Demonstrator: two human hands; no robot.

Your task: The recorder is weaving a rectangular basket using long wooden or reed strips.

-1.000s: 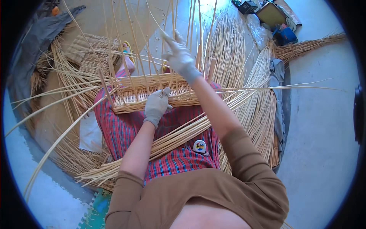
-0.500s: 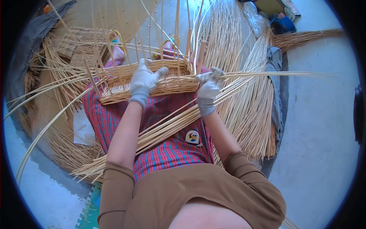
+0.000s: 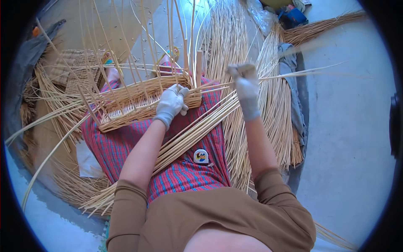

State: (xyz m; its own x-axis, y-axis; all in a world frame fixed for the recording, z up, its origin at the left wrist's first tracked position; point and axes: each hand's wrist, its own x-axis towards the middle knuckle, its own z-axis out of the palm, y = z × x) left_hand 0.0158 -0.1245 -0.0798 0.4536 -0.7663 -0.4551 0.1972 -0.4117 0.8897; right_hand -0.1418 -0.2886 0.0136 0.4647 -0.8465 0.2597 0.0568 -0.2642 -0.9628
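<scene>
A long, shallow wicker basket (image 3: 138,118) rests tilted across my knees, with tall thin stakes rising from its edges. My left hand (image 3: 170,103), in a pale work glove, is closed on the basket's near wall close to its right end. Right of the basket, my gloved right hand (image 3: 245,85) is raised, fingers closed on a wicker rod that runs back to the basket's right corner. Motion smears the rod's free end. Other long rods (image 3: 294,74) stick out to the right behind that hand. A bundle of peeled rods (image 3: 184,148) lies diagonally over my lap.
A white tape measure (image 3: 201,156) lies on the checked red cloth (image 3: 174,178) over my lap. Big sheaves of rods (image 3: 268,126) spread to the right, with a brown bundle (image 3: 323,28) behind. Woven panels (image 3: 84,73) and loose rods lie at the left. A blue container (image 3: 294,17) stands far right.
My right hand has moved right and up, away from the basket's corner, drawing a rod along. My left hand has slid right along the near wall and closed. The view has shifted slightly.
</scene>
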